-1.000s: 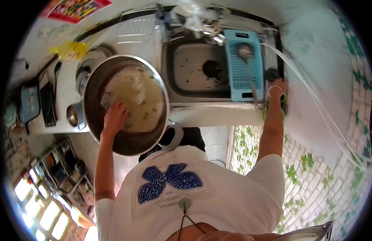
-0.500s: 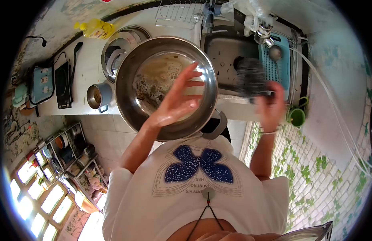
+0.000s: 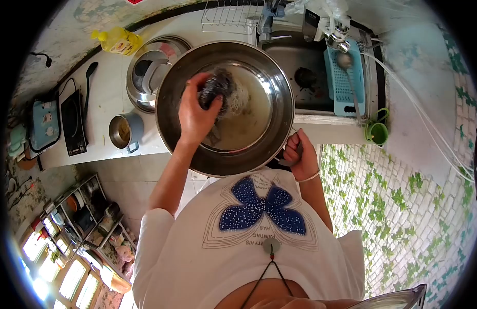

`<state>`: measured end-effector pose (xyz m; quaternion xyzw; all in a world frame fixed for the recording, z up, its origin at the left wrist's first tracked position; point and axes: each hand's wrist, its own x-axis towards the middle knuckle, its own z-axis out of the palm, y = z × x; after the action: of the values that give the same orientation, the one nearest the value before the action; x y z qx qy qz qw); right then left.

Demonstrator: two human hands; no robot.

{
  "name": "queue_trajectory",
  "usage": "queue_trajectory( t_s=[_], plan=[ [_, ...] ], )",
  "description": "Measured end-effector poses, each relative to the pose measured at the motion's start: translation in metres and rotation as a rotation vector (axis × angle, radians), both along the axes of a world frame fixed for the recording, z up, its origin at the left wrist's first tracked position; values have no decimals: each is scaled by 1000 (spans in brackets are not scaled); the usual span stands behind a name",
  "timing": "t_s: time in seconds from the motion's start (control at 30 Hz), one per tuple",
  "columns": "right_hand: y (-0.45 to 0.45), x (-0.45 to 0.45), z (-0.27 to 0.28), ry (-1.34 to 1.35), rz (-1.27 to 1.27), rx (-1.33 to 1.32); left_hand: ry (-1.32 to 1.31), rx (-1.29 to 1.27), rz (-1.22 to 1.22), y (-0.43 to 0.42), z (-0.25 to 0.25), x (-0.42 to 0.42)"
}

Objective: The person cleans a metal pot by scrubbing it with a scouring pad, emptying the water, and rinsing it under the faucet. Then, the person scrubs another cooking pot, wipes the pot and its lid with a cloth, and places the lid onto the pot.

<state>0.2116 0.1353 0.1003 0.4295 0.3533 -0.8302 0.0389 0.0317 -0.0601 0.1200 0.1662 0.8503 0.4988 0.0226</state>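
Observation:
Inside a wide steel pot (image 3: 171,123), my left hand (image 3: 198,110) grips a dark wire scrubber (image 3: 218,88), pressed to the inner left part. Cloudy, slightly foamy liquid (image 3: 248,116) covers part of the pot's bottom, and some dark bits lie near my wrist. My right hand (image 3: 301,155), with a bracelet on its wrist, is closed round the pot's handle (image 3: 291,154) at the lower right of the rim.
A sink (image 3: 310,105) at the right holds a blue basket (image 3: 346,109) with a ladle (image 3: 344,62). A green cup (image 3: 377,134) is beside it. Left are a steel lid (image 3: 138,92), a small pot (image 3: 126,131), a yellow bottle (image 3: 120,41) and a black cooktop (image 3: 73,126).
The scrubber has passed from my right hand, which took it from beside the sink, to my left hand. My right hand has moved to the pot handle. The pot now holds less liquid.

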Motion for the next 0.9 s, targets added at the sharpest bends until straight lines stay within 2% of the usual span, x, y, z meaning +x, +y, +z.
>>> queue_trajectory(
  t_s=[0.07,0.13,0.4,0.57,0.63,0.73,0.8,0.9],
  plan=[
    [2,-2,1,132,-139,-344,69,-82,-21,2,3,7],
    [-5,-4,11,143,-142,-323,163,-244,-71,1,7,11],
    [-13,-11,54,198,-76,-239,117,-353,-64,1,-3,8],
    [-18,-19,72,206,-22,-207,225,-528,-111,10,-32,2],
    [-20,-21,74,210,-2,-220,257,-527,-115,13,-57,4],
    [-24,-26,80,212,17,-209,261,-498,-106,25,-54,13],
    [-27,-27,82,217,26,-218,334,-388,-217,28,-60,18],
    [-30,-28,83,220,24,-200,332,-492,-186,30,-70,1]
  ],
)
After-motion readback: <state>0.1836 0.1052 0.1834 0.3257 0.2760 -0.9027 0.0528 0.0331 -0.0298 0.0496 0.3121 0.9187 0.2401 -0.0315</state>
